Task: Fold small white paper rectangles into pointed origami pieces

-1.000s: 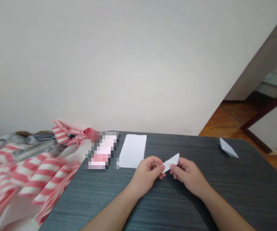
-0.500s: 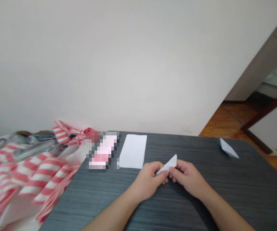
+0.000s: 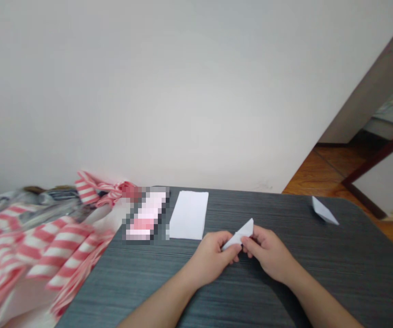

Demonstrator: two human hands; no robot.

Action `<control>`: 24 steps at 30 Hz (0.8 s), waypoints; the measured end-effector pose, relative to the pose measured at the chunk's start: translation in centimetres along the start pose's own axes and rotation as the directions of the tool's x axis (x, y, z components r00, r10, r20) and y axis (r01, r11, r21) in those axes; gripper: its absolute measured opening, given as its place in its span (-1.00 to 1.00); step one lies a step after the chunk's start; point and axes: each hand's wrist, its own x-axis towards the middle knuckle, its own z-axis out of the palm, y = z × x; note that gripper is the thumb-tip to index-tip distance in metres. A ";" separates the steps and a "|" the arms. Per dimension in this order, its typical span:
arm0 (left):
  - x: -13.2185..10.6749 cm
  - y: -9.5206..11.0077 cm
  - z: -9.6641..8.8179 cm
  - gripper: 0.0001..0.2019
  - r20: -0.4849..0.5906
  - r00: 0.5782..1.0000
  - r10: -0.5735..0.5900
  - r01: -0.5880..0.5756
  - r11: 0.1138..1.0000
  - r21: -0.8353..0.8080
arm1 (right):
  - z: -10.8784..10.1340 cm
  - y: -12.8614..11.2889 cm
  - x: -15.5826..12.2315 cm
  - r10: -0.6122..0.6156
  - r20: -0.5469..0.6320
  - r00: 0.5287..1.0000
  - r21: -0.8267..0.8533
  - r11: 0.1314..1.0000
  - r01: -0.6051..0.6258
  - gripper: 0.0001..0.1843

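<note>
A small piece of folded white paper [image 3: 242,233] is pinched between both hands above the dark table [image 3: 142,282], its pointed tip aimed up and to the right. My left hand [image 3: 213,255] is closed on its lower left end, the thumb lying along the near side. On its right part, my right hand [image 3: 267,248] grips with thumb and curled fingers. Fingers cover much of the lower edge, so the full shape of the fold is hidden.
Left of the hands lies a stack of white paper sheets [image 3: 188,215], beside a blurred-out pink item [image 3: 147,214]. A second folded white paper [image 3: 324,211] rests near the far right edge. Red-and-white striped cloth [image 3: 53,246] is heaped left of the table; a wall [image 3: 196,100] stands behind.
Both hands and the folded paper have shifted very slightly to the right. The grip stays on the paper, and everything else on the table is as before.
</note>
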 end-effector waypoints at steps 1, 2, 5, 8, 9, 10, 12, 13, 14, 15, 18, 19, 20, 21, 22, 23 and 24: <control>0.0 0.1 0.0 -0.72 0.009 1.000 -0.007 0.007 1.000 -0.003 | 0.0 0.1 0.0 0.001 -0.006 1.000 0.009 1.000 -0.001 -0.84; -0.1 0.2 0.0 -0.72 0.011 1.000 -0.016 0.016 1.000 -0.006 | 0.0 0.2 0.1 0.003 -0.011 1.000 0.018 1.000 -0.003 -0.84; -0.2 0.3 -0.1 -0.72 0.010 0.999 -0.032 0.032 0.999 -0.015 | 0.0 0.5 0.1 0.014 -0.023 1.000 0.033 0.999 -0.013 -0.84; -0.2 0.3 -0.1 -0.73 0.011 1.000 -0.028 0.028 0.999 -0.015 | -0.1 0.5 0.1 0.016 -0.043 0.999 0.041 0.999 -0.014 -0.83; -0.2 0.2 -0.1 -0.73 0.011 1.000 -0.027 0.027 1.000 -0.015 | -0.2 0.5 0.1 0.012 -0.048 0.999 0.045 0.999 -0.010 -0.82; -0.2 0.2 -0.1 -0.73 0.010 1.000 -0.028 0.028 1.000 -0.014 | -0.2 0.4 0.1 0.007 -0.049 0.999 0.051 0.999 -0.004 -0.81; -0.2 0.1 -0.1 -0.72 0.011 0.999 -0.033 0.033 0.999 -0.017 | -0.3 0.3 0.1 -0.001 -0.043 0.999 0.070 0.998 0.004 -0.79; -0.2 0.1 -0.1 -0.72 0.014 0.999 -0.036 0.036 0.999 -0.020 | -0.3 0.2 0.1 -0.001 -0.038 0.999 0.084 0.996 0.004 -0.78; -0.2 0.1 0.0 -0.72 0.017 0.999 -0.039 0.039 0.999 -0.024 | -0.3 0.2 0.1 0.002 -0.035 0.999 0.098 0.995 0.002 -0.77; -0.2 0.1 0.0 -0.72 0.019 0.999 -0.042 0.043 0.999 -0.029 | -0.3 0.3 0.1 0.008 -0.033 0.999 0.110 0.994 -0.004 -0.77; -0.1 -0.1 0.0 -0.72 0.018 0.999 -0.042 0.042 0.999 -0.025 | -0.3 0.6 0.1 0.031 -0.042 0.999 0.130 0.991 -0.025 -0.73; -0.1 -0.1 0.0 -0.72 0.016 0.999 -0.038 0.038 0.999 -0.015 | -0.3 0.7 0.1 0.040 -0.049 0.998 0.134 0.990 -0.033 -0.71; -0.1 -0.2 -0.1 -0.71 0.014 0.999 -0.034 0.034 0.999 -0.002 | -0.3 0.8 0.1 0.049 -0.059 0.997 0.140 0.989 -0.040 -0.68; -0.1 -0.3 -0.1 -0.71 0.013 0.999 -0.030 0.030 0.999 0.012 | -0.4 0.9 0.1 0.056 -0.071 0.996 0.147 0.988 -0.045 -0.66; -0.1 -0.4 -0.1 -0.70 0.013 1.000 -0.026 0.026 0.999 0.025 | -0.4 1.0 0.0 0.059 -0.083 0.995 0.152 0.987 -0.045 -0.64; -0.1 -0.5 -0.1 -0.70 0.012 1.000 -0.023 0.023 0.999 0.037 | -0.5 1.0 0.0 0.058 -0.095 0.994 0.156 0.987 -0.043 -0.62; -0.1 -0.6 -0.1 -0.70 0.011 1.000 -0.021 0.020 0.999 0.043 | -0.5 1.0 0.0 0.055 -0.104 0.993 0.156 0.987 -0.038 -0.62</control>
